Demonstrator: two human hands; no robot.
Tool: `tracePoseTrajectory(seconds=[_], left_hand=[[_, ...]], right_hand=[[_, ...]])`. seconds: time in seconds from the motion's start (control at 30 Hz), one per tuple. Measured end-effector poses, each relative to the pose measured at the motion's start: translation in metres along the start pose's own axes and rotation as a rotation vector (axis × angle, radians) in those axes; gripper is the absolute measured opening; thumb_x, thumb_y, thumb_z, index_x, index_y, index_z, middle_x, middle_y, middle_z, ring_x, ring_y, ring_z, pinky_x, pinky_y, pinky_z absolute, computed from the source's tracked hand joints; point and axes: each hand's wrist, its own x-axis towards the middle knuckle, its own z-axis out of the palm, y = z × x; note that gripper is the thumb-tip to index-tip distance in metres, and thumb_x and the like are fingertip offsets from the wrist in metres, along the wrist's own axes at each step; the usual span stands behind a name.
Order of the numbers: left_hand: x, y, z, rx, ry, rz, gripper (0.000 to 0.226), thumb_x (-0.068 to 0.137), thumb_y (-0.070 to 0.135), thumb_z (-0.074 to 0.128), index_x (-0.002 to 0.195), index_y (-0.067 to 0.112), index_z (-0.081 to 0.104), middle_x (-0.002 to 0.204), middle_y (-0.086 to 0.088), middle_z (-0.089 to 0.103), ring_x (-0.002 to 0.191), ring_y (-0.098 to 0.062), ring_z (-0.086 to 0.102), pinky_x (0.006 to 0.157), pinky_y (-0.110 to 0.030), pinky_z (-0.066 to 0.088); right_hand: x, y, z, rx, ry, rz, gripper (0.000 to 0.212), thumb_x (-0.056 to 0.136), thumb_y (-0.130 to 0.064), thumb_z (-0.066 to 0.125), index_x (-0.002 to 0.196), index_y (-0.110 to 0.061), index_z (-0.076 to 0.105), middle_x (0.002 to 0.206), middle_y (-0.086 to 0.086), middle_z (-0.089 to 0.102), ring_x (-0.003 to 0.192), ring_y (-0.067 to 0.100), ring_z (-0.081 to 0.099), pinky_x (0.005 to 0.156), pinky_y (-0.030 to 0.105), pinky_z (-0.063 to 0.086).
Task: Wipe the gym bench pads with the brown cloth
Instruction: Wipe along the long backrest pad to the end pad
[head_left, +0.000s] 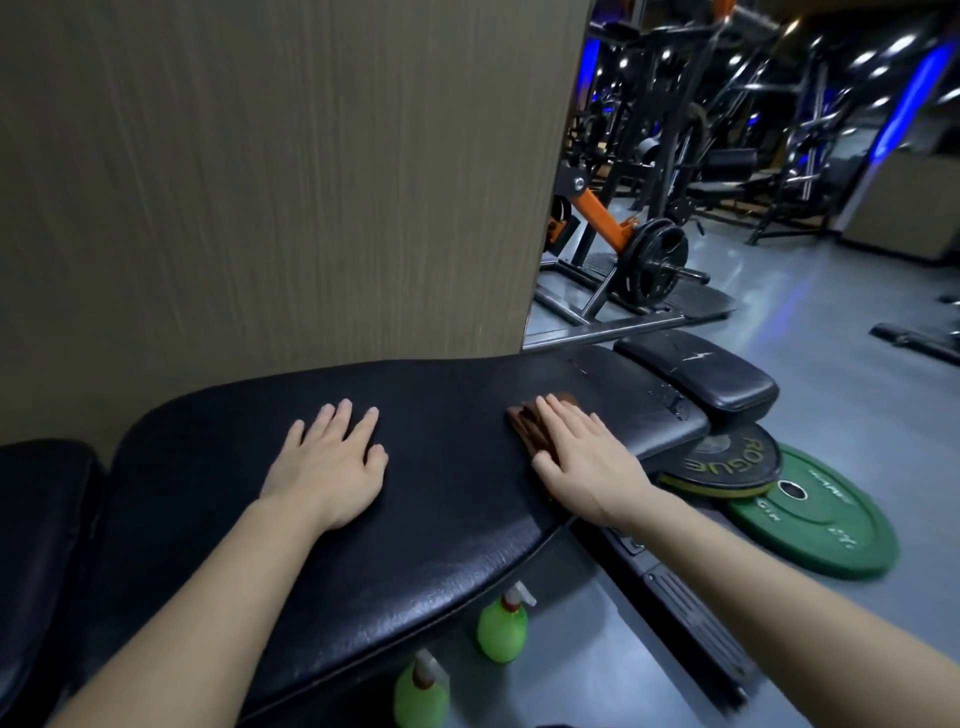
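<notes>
The long black bench pad (441, 499) runs across the middle of the view. A smaller black pad (698, 376) lies past its far right end, and another dark pad (36, 519) sits at the left edge. The folded brown cloth (527, 428) lies on the long pad's right part. My right hand (582, 457) presses flat on the cloth, fingers together, covering most of it. My left hand (332, 462) rests flat on the bare pad to the left, fingers spread, holding nothing. Wet droplets show on the pad beyond the cloth.
A wood-grain wall (270, 182) stands right behind the bench. Two green spray bottles (501, 626) (422, 691) stand on the floor under the pad. A green weight plate (815, 512) and a black one (724, 457) lie on the floor at right. Gym machines fill the background.
</notes>
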Motion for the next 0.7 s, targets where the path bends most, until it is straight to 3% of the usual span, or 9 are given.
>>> tracePoseTrajectory(seconds=[0.17,0.27,0.5,0.7], left_hand=[[0.005,0.013,-0.010,-0.039,0.009,0.056,0.063,0.106,0.047,0.014,0.161,0.017,0.012,0.169,-0.006,0.003,0.155,-0.016,-0.004,0.122,-0.038,-0.015],[0.010,0.031,-0.009,-0.032,0.032,0.144,0.063,0.105,0.051,0.015,0.161,0.020,0.015,0.169,-0.005,0.002,0.155,-0.015,-0.007,0.121,-0.038,-0.016],[0.030,0.040,0.011,-0.016,0.049,0.067,0.064,0.102,0.056,0.009,0.160,0.031,0.001,0.168,0.001,-0.012,0.153,-0.013,-0.018,0.123,-0.043,-0.011],[0.036,0.040,0.016,0.024,0.030,0.051,0.065,0.100,0.058,0.004,0.159,0.034,-0.008,0.167,0.003,-0.016,0.152,-0.012,-0.019,0.124,-0.044,-0.009]], right_hand=[[-0.007,0.004,-0.007,-0.004,-0.044,-0.039,0.067,0.096,-0.040,0.036,0.157,-0.031,0.011,0.166,-0.002,0.010,0.151,0.013,0.005,0.123,0.038,0.003],[0.022,0.007,-0.004,-0.009,-0.077,0.006,0.068,0.094,-0.042,0.035,0.157,-0.029,0.013,0.166,-0.001,0.008,0.151,0.013,0.004,0.123,0.040,0.004],[0.115,0.028,0.007,0.007,-0.063,0.148,0.068,0.092,-0.045,0.030,0.156,-0.025,0.018,0.165,0.001,0.011,0.151,0.016,0.005,0.122,0.047,0.001],[0.180,0.048,0.015,-0.022,-0.024,0.364,0.069,0.085,-0.047,0.022,0.151,-0.024,0.029,0.159,0.004,0.027,0.149,0.020,0.015,0.119,0.054,-0.001]])
